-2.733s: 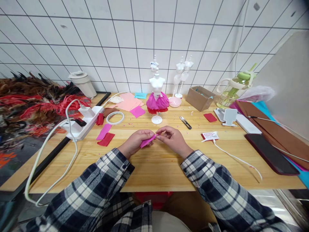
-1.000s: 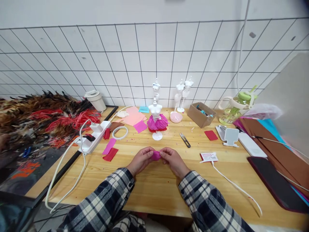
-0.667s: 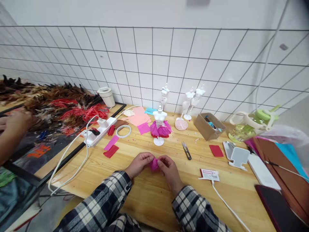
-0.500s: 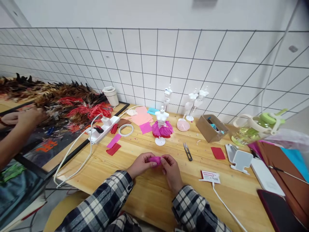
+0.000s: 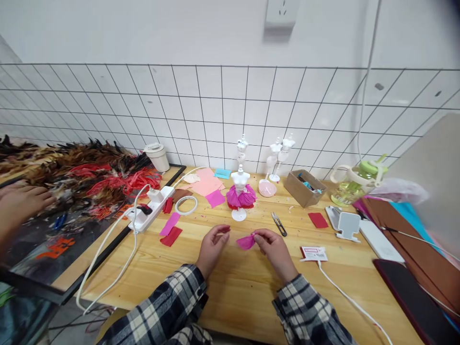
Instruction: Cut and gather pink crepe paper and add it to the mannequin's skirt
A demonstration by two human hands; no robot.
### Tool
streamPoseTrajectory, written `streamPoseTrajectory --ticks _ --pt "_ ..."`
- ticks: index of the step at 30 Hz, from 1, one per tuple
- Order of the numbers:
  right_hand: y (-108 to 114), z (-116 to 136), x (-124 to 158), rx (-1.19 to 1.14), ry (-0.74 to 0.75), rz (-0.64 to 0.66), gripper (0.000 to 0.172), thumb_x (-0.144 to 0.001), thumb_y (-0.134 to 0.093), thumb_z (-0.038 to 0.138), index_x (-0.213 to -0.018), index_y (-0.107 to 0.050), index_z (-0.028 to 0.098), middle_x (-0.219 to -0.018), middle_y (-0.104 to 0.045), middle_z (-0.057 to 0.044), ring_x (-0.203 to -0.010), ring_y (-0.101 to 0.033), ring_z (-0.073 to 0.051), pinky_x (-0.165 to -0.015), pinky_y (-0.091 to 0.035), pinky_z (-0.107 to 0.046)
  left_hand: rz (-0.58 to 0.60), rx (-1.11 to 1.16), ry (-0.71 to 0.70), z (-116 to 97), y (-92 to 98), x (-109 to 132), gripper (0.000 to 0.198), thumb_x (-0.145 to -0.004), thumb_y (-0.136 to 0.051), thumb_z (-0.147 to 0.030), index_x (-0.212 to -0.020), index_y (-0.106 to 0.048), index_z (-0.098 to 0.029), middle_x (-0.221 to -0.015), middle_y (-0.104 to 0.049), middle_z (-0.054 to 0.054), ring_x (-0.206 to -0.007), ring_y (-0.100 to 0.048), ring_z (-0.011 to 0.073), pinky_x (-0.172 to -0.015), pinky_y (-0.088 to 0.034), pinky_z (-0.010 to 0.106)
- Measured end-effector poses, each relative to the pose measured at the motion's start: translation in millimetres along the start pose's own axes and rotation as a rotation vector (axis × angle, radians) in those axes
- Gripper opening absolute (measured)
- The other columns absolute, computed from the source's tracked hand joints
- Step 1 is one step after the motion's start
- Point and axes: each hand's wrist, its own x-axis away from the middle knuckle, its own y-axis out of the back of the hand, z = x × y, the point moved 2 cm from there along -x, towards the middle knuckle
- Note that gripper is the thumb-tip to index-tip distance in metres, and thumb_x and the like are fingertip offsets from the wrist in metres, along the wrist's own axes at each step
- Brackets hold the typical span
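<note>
My right hand [image 5: 272,249] pinches a small gathered piece of magenta crepe paper [image 5: 245,243] at its right end, just above the table. To the left of the paper, my left hand [image 5: 214,245] is empty, its fingers curved with the thumb a little apart from them. Beyond both hands stands a small white dress form [image 5: 240,178] on a round base, wearing a ruffled magenta skirt [image 5: 241,196] with a red lower edge. Thread snips [image 5: 279,224] lie on the wood beyond my right hand.
White tape [image 5: 186,205], paper scraps [image 5: 214,198] and a power strip [image 5: 153,211] lie left. A pink dish [image 5: 268,188], cardboard box [image 5: 304,188], bottle [image 5: 357,184] and phone stand [image 5: 348,225] are right. A co-worker's hand [image 5: 27,199] is near feathers [image 5: 100,163].
My left hand has let go of the magenta crepe paper and moved left. The paper now hangs spread from my right hand, which has shifted right. The view has tilted upward.
</note>
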Motion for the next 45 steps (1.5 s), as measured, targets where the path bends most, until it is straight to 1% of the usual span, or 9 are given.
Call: streamPoseTrajectory --ticks 2,4,7,10,16,22,30,38,45 --pt "9.1 23.5 0.5 0.127 0.080 0.026 0.025 -0.071 -0.072 0.045 -0.080 -0.073 0.022 -0.074 -0.069 -0.004 -0.060 -0.055 -0.015 -0.052 -0.042 -0.028 -0.091 -0.182 0.003 1.9 8.0 -20.6 0.042 -0.080 -0.063 -0.043 -0.112 -0.063 -0.016 -0.119 -0.064 0.014 -0.110 -0.059 0.0258 -0.092 -0.047 0.037" --pt "13.2 52.2 -2.2 0.251 0.163 0.069 0.021 -0.074 -0.071 0.043 -0.080 -0.074 0.023 -0.079 -0.071 -0.004 -0.070 -0.060 -0.019 -0.062 -0.046 -0.031 -0.069 -0.393 -0.024 0.9 7.8 -44.4 0.050 -0.075 -0.069 -0.035 -0.120 -0.060 -0.015 -0.127 -0.060 0.015 -0.117 -0.055 0.0276 -0.100 -0.041 0.040" --pt "9.2 93.4 -16.3 0.403 0.317 0.071 0.019 -0.077 -0.069 0.041 -0.081 -0.075 0.024 -0.082 -0.072 -0.005 -0.076 -0.062 -0.020 -0.065 -0.046 -0.031 -0.015 -0.591 -0.082 -3.3 -6.4 -72.0 0.052 -0.073 -0.071 -0.030 -0.122 -0.060 -0.017 -0.124 -0.063 0.014 -0.116 -0.055 0.0283 -0.102 -0.037 0.041" --pt "-0.1 114.2 -38.8 0.456 0.394 0.032 0.016 -0.078 -0.068 0.037 -0.082 -0.076 0.023 -0.081 -0.073 -0.004 -0.072 -0.062 -0.019 -0.063 -0.046 -0.030 -0.051 -0.730 -0.039 -4.4 -24.7 -82.0 0.038 -0.077 -0.069 -0.038 -0.110 -0.066 -0.021 -0.108 -0.071 0.010 -0.104 -0.060 0.0274 -0.094 -0.039 0.040" --pt "-10.6 104.0 -68.1 0.476 0.514 0.008 0.014 -0.080 -0.066 0.032 -0.086 -0.077 0.026 -0.081 -0.074 -0.004 -0.074 -0.064 -0.020 -0.069 -0.049 -0.032 -0.114 -0.859 -0.056 0.0 -39.3 -78.4 0.024 -0.088 -0.055 -0.039 -0.088 -0.071 -0.021 -0.094 -0.071 0.009 -0.100 -0.059 0.0242 -0.097 -0.030 0.040" --pt "-14.3 92.2 -78.2 0.408 0.401 0.025 0.021 -0.078 -0.068 0.033 -0.095 -0.072 0.022 -0.081 -0.072 -0.003 -0.068 -0.062 -0.018 -0.063 -0.048 -0.029 -0.101 -0.881 -0.104 0.2 -39.6 -77.3 0.024 -0.088 -0.055 -0.038 -0.084 -0.070 -0.021 -0.089 -0.071 0.008 -0.097 -0.060 0.0259 -0.093 -0.028 0.042" --pt "-22.5 88.4 -83.6 0.731 0.629 -0.166 0.020 -0.084 -0.063 0.040 -0.086 -0.073 0.022 -0.078 -0.071 -0.004 -0.072 -0.059 -0.019 -0.068 -0.043 -0.032 -0.082 -0.902 -0.111 -3.4 -41.0 -75.2 0.024 -0.089 -0.054 -0.039 -0.091 -0.070 -0.020 -0.091 -0.070 0.009 -0.097 -0.060 0.0256 -0.095 -0.029 0.043" --pt "-26.8 89.0 -79.7 0.762 0.797 -0.259 0.015 -0.086 -0.062 0.034 -0.081 -0.070 0.022 -0.081 -0.069 -0.002 -0.072 -0.057 -0.017 -0.068 -0.044 -0.031 -0.005 -0.983 -0.124 -6.0 -44.1 -76.5 0.027 -0.090 -0.053 -0.041 -0.100 -0.068 -0.022 -0.095 -0.071 0.006 -0.099 -0.060 0.0225 -0.104 -0.027 0.042" --pt "-21.6 88.5 -80.3 0.735 0.794 -0.283 0.014 -0.085 -0.064 0.032 -0.079 -0.069 0.021 -0.077 -0.067 -0.001 -0.068 -0.056 -0.016 -0.065 -0.044 -0.030 0.018 -0.968 -0.175 -6.0 -43.8 -76.4 0.022 -0.092 -0.051 -0.034 -0.099 -0.068 -0.021 -0.092 -0.071 0.005 -0.097 -0.061 0.0216 -0.099 -0.033 0.039"
